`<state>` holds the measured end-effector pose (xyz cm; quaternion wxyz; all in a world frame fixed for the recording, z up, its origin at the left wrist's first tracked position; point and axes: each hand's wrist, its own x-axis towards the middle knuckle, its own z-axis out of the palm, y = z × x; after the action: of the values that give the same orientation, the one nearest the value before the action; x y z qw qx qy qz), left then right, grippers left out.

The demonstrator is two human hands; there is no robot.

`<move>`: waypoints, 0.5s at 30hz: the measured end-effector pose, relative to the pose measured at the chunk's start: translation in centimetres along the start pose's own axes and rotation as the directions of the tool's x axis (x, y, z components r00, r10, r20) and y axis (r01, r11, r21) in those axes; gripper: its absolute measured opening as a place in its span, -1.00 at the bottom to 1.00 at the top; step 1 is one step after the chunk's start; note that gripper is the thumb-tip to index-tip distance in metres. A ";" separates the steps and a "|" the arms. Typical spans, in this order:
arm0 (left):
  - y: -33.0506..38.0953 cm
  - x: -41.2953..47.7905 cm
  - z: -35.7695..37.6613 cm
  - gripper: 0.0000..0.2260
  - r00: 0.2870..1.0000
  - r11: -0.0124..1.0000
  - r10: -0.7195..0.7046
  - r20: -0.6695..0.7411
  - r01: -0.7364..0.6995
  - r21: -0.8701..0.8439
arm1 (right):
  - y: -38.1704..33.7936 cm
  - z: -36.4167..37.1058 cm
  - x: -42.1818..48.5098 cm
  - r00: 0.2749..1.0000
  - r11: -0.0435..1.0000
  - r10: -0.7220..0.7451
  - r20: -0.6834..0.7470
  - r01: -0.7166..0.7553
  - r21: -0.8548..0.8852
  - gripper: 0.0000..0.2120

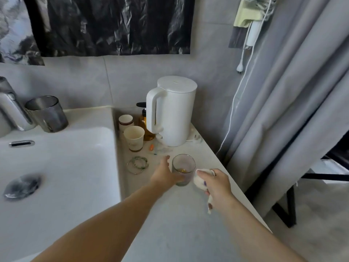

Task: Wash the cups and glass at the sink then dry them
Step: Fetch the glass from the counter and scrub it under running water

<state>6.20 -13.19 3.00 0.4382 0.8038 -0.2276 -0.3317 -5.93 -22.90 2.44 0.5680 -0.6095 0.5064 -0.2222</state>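
A clear glass [183,167] with a little yellowish residue in the bottom stands upright on the white counter [170,224], right of the sink [66,167]. My left hand [165,173] rests against the glass's left side with its fingers spread and the thumb at the base. My right hand [217,183], just right of the glass, is closed on a white patterned cloth [200,181]. Two paper cups [134,138] [126,121] stand farther back on the counter. A grey tumbler [47,114] sits on the sink's rim beside the faucet [11,108].
A white kettle [173,110] and an amber pump bottle [144,120] stand at the back of the counter. Bracelets [137,164] lie left of the glass. A grey curtain [283,110] hangs along the counter's right edge. The sink's drain plug [21,186] is at the left.
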 end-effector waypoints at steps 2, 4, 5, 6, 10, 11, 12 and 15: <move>0.0 1.0 0.6 0.01 0.998 0.994 0.037 0.050 -0.042 0.104 | 0.4 0.1 0.5 1.000 0.999 0.013 0.014 -0.013 -0.030 -0.77; 0.0 1.6 1.1 0.01 0.995 0.988 0.060 0.077 -0.070 0.137 | 0.7 0.4 0.8 0.999 0.999 0.031 0.033 -0.030 -0.042 -0.75; 0.0 1.7 1.3 -0.03 0.995 0.987 0.073 0.069 -0.082 0.138 | 0.8 0.5 0.9 0.998 0.998 0.041 0.041 -0.040 -0.044 -0.74; -0.1 1.9 1.5 -0.09 0.994 0.985 0.093 0.050 -0.100 0.140 | 0.8 0.7 1.0 0.998 0.998 0.051 0.047 -0.049 -0.049 -0.74; -0.2 2.3 1.4 -0.22 0.996 0.987 0.088 0.025 -0.091 0.131 | 0.8 1.1 0.9 0.997 0.997 0.060 0.056 -0.058 -0.050 -0.78; -0.3 2.3 1.3 -0.22 0.996 0.989 0.083 0.029 -0.086 0.123 | 0.7 1.1 0.8 0.996 0.997 0.060 0.061 -0.057 -0.053 -0.79; -0.3 2.2 1.3 -0.20 0.996 0.991 0.080 0.028 -0.082 0.108 | 0.6 1.1 0.7 0.996 0.997 0.057 0.065 -0.054 -0.049 -0.80; -0.4 1.5 0.7 -0.15 0.997 0.998 0.070 -0.030 -0.070 -0.002 | -0.1 1.4 0.2 0.998 1.000 0.016 0.062 -0.016 -0.002 -0.81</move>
<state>6.72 -14.34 1.90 0.4540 0.7998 -0.2484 -0.3042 -4.68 -22.41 2.11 0.5848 -0.6124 0.4936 -0.1984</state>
